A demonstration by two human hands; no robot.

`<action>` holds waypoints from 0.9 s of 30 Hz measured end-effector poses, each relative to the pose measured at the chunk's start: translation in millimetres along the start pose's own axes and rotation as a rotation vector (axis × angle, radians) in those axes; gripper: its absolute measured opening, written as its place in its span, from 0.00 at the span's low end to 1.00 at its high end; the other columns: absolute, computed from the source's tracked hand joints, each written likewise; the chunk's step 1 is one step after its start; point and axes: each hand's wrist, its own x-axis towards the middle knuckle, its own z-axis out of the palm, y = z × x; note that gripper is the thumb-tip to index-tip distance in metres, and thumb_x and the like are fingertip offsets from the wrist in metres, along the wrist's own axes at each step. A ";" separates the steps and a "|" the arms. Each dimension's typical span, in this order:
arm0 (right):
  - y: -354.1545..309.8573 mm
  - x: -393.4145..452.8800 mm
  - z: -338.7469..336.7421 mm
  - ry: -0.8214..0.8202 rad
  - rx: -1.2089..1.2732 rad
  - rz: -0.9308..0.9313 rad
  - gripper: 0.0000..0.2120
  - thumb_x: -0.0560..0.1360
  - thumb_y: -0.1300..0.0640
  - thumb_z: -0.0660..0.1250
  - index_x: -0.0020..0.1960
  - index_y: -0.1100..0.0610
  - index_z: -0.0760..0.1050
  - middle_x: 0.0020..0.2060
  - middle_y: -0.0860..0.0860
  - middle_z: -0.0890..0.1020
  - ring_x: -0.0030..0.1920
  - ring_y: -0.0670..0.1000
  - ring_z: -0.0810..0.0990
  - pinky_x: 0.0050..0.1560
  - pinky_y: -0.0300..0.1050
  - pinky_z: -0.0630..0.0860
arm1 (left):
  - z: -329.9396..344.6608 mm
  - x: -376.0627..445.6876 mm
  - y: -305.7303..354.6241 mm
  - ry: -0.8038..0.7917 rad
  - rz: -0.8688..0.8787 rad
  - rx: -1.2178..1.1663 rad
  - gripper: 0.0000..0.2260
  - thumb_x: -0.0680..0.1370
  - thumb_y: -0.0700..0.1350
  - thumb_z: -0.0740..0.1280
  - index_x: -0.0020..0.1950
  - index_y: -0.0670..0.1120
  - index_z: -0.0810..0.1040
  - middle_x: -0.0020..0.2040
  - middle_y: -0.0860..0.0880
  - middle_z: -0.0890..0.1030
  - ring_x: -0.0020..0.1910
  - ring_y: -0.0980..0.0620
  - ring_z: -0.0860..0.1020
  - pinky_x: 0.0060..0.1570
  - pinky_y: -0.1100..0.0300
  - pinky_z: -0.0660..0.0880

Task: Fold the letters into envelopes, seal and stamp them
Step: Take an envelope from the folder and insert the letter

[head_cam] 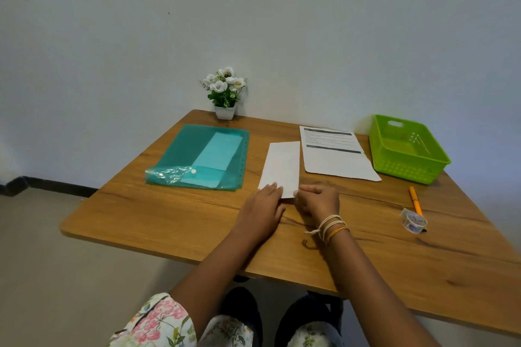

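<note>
Wooden bench against a pale wall: the left hand presses flat, fingers straight, on the near end of a folded white paper letter. The right hand pinches its near right corner. Printed sheet lies just beside; green plastic basket farther right.

A wooden table with a warm brown grain finish and rounded corners stands against a plain, pale grey-white wall. The floor is a smooth beige surface, with a dark baseboard along its junction with the wall at the left. Lighting is soft and even, without hard shadows.
</note>
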 end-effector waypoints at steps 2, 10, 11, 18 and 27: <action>-0.9 -3.2 0.5 -0.085 0.058 -0.001 0.06 0.69 0.62 0.75 0.45 0.57 0.83 0.39 0.56 0.84 0.34 0.51 0.80 0.39 0.45 0.80 | 2.8 2.8 4.9 0.081 0.000 -0.017 0.18 0.81 0.46 0.62 0.71 0.46 0.70 0.70 0.45 0.73 0.67 0.48 0.72 0.64 0.56 0.70; 5.5 -2.6 -5.2 -0.135 0.212 -0.007 0.08 0.77 0.61 0.65 0.49 0.65 0.80 0.38 0.58 0.83 0.35 0.52 0.80 0.35 0.42 0.79 | -11.3 9.2 4.8 0.400 -0.209 -0.572 0.10 0.79 0.38 0.64 0.58 0.44 0.81 0.51 0.48 0.83 0.47 0.56 0.79 0.43 0.75 0.71; 5.4 -2.5 -6.5 -0.124 0.238 -0.016 0.08 0.77 0.62 0.64 0.51 0.65 0.79 0.39 0.58 0.82 0.35 0.51 0.80 0.34 0.42 0.79 | -16.7 10.3 4.8 0.420 -0.255 -0.658 0.08 0.79 0.38 0.64 0.54 0.44 0.82 0.47 0.49 0.83 0.44 0.56 0.78 0.41 0.74 0.72; 12.2 5.9 -32.3 0.470 0.058 -0.095 0.13 0.75 0.53 0.64 0.58 0.46 0.74 0.58 0.51 0.77 0.55 0.57 0.77 0.55 0.59 0.76 | -42.7 18.6 -18.2 0.238 -0.563 -1.135 0.07 0.79 0.41 0.66 0.54 0.43 0.81 0.48 0.46 0.83 0.48 0.49 0.80 0.45 0.55 0.78; 16.4 27.3 -89.4 0.242 -0.006 -0.093 0.18 0.73 0.65 0.65 0.63 0.60 0.75 0.54 0.55 0.81 0.48 0.53 0.77 0.48 0.44 0.73 | -46.5 24.7 -24.5 -0.002 -0.667 -1.157 0.10 0.80 0.38 0.63 0.60 0.40 0.78 0.50 0.45 0.82 0.43 0.51 0.80 0.38 0.60 0.79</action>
